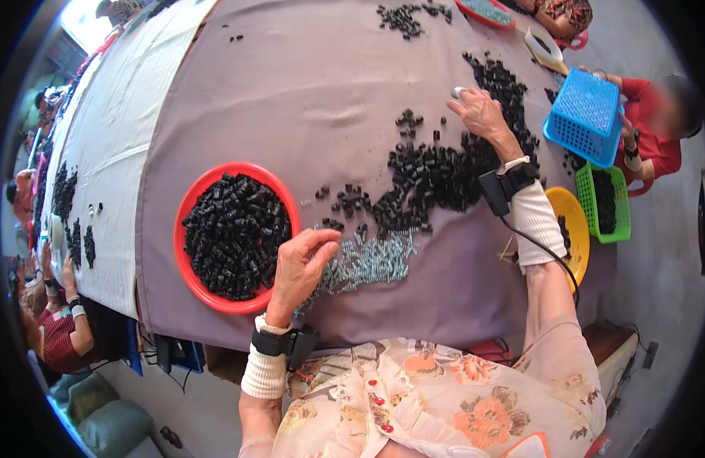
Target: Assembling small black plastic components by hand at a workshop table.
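My left hand [300, 263] is closed in a pinch above the near edge of a spread of small, thin silvery spring-like pieces [371, 261]. What its fingertips hold, if anything, is too small to make out. Left of it stands a red round basin [186, 259] heaped with short black cylindrical parts [238, 233]. My right hand [482, 116] reaches far out over the table with curled fingers. A small shiny silvery thing [457, 92] shows at its fingertips; its kind cannot be told. Beneath and around that hand lies a long loose pile of black parts [436, 175].
Right of my right forearm sit a yellow plate [582, 263] and a green basket [624, 202] with black pieces. A person in red [658, 126] handles a blue basket [582, 107]. A cable hangs from my right wrist strap [509, 187]. Other people work leftward.
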Action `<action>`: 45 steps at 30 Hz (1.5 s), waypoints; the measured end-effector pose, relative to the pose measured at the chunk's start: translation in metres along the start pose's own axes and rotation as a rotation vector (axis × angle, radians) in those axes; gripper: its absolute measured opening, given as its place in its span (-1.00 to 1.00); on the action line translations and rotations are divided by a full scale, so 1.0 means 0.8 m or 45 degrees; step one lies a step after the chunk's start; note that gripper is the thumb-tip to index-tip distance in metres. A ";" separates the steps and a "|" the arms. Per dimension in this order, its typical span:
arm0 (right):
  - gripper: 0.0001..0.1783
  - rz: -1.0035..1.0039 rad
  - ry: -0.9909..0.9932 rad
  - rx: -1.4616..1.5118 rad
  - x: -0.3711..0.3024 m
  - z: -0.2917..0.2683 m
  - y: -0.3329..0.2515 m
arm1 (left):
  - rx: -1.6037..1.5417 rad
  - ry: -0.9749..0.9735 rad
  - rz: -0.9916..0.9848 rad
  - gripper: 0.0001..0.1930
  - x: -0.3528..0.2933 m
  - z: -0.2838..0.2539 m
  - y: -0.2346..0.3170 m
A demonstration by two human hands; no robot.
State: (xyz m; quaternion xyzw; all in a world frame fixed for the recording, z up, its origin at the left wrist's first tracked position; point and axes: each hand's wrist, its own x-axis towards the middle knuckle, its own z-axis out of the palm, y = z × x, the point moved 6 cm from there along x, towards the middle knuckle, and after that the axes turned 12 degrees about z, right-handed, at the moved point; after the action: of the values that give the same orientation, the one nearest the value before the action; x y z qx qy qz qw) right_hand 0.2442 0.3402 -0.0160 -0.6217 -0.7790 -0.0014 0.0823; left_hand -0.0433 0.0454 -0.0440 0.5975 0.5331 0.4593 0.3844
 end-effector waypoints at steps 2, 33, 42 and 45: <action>-0.55 0.095 0.031 -0.188 0.017 0.026 0.061 | -0.079 -0.012 -0.002 -0.85 0.006 0.009 -0.003; -0.71 -0.438 -0.520 0.434 -0.076 0.015 -0.107 | -0.079 -0.018 0.002 -0.83 -0.003 0.002 -0.004; -0.64 -0.192 -0.084 -0.256 -0.114 0.033 0.005 | -0.118 -0.059 0.011 -0.82 -0.008 0.021 0.010; -0.66 -0.097 0.084 -0.134 -0.134 0.034 -0.037 | -0.140 -0.030 0.020 -0.83 -0.016 0.027 0.015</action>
State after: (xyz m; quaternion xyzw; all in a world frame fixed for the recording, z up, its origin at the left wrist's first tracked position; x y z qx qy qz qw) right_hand 0.2352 0.2327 -0.0541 -0.5945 -0.7978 -0.0662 0.0751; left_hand -0.0195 0.0317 -0.0403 0.5851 0.4978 0.4837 0.4194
